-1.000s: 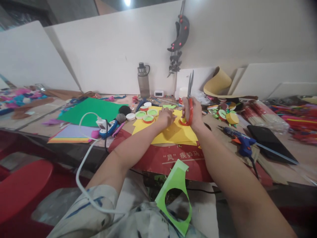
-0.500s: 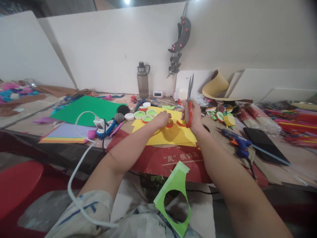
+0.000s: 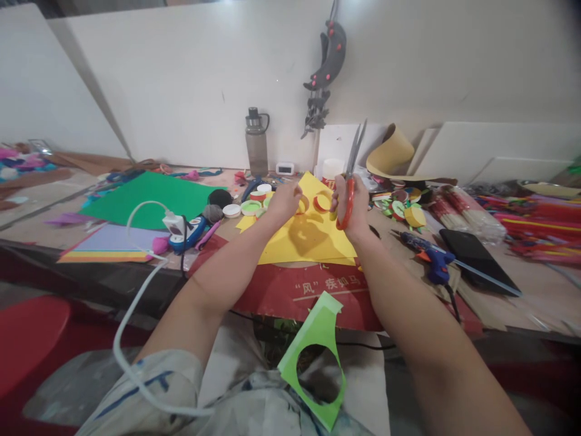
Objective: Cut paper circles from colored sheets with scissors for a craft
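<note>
My left hand [image 3: 285, 203] is closed at the left side of a yellow paper sheet [image 3: 329, 242] that rises toward the back; its fingers seem to pinch the sheet, though the grip is partly hidden. Close to those fingertips is a small yellow ring-like piece [image 3: 303, 206]. My right hand [image 3: 356, 203] grips scissors [image 3: 347, 209] with orange-red handles, their blades pointing up and slightly parted. Just left of these fingers sits a round yellow piece with a red rim [image 3: 322, 202]. Round white lids [image 3: 232, 211] and a green-topped one [image 3: 250, 208] lie left of my left hand.
A green sheet [image 3: 149, 200], a power strip [image 3: 188, 233] and a grey bottle [image 3: 257, 148] stand left and behind. To the right are a blue glue gun [image 3: 436, 263] and a black phone-like slab [image 3: 476, 260]. A green paper scrap with a round hole [image 3: 313, 339] lies on my lap.
Both hands have moved slightly up and away. The yellow sheet's back corner has risen, with the round pieces farther back. The scissor blades have tilted right and show a wider gap.
</note>
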Action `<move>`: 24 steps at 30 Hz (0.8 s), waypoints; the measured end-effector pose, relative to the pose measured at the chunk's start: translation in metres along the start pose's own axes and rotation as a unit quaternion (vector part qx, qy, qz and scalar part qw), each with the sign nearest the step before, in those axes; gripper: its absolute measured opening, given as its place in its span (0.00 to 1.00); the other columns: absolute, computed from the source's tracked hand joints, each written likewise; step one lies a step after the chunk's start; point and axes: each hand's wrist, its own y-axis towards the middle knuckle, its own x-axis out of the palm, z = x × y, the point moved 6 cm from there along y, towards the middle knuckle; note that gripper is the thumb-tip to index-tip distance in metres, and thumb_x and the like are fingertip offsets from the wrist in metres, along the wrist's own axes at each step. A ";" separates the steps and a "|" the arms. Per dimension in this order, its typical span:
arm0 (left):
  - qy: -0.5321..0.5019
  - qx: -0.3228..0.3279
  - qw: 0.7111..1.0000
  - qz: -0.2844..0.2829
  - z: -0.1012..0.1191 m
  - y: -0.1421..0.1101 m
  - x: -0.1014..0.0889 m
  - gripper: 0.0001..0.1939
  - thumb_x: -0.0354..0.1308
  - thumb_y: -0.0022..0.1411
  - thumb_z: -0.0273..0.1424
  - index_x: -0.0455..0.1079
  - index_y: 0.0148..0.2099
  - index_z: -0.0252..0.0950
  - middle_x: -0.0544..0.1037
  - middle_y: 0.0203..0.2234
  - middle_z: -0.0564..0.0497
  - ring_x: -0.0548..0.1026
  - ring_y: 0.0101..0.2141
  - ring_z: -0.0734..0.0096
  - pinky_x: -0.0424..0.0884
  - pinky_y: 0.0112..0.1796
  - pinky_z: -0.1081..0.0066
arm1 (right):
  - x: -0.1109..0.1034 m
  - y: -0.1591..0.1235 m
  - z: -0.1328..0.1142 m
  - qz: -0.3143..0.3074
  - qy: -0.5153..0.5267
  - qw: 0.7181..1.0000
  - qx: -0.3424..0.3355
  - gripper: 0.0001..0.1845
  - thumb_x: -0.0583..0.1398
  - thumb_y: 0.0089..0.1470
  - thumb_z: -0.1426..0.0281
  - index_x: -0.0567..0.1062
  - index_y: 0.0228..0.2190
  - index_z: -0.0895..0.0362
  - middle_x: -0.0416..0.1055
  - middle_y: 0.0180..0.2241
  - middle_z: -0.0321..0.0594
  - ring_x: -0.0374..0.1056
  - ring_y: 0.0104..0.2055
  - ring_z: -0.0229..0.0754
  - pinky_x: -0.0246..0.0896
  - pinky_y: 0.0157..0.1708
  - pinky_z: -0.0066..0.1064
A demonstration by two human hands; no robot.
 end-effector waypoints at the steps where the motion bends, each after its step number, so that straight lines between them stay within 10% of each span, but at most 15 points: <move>1: -0.030 -0.005 0.999 0.023 -0.002 0.001 -0.003 0.07 0.59 0.64 0.21 0.74 0.39 0.37 0.83 0.43 0.42 0.78 0.48 0.54 0.69 0.55 0.59 | -0.001 -0.002 -0.005 0.010 0.010 1.000 -0.009 0.23 0.63 0.60 0.48 0.62 0.34 0.50 0.60 0.21 0.25 0.58 0.17 0.33 0.55 0.15 0.25; 6: -0.276 -0.105 0.945 0.138 -0.024 0.006 -0.013 0.13 0.65 0.61 0.20 0.72 0.47 0.37 0.80 0.35 0.49 0.78 0.39 0.63 0.71 0.49 0.64 | 0.003 -0.014 -0.025 0.014 0.047 0.998 -0.027 0.22 0.64 0.60 0.48 0.64 0.35 0.51 0.61 0.21 0.25 0.58 0.16 0.32 0.54 0.15 0.25; 15: -0.665 -0.203 0.685 0.217 -0.049 0.018 -0.035 0.08 0.58 0.67 0.17 0.72 0.39 0.35 0.80 0.29 0.54 0.78 0.30 0.79 0.74 0.38 0.77 | 0.027 -0.025 0.004 -0.162 -0.101 0.981 0.033 0.30 0.65 0.53 0.38 0.66 0.34 0.51 0.61 0.21 0.29 0.58 0.19 0.36 0.54 0.16 0.27; 24: -0.703 -0.177 0.647 0.237 -0.049 0.016 -0.044 0.06 0.64 0.67 0.23 0.73 0.37 0.37 0.80 0.28 0.55 0.78 0.29 0.76 0.74 0.35 0.74 | 0.035 -0.039 0.011 -0.245 -0.227 0.942 0.020 0.33 0.59 0.55 0.35 0.71 0.37 0.52 0.65 0.22 0.33 0.62 0.22 0.40 0.58 0.22 0.30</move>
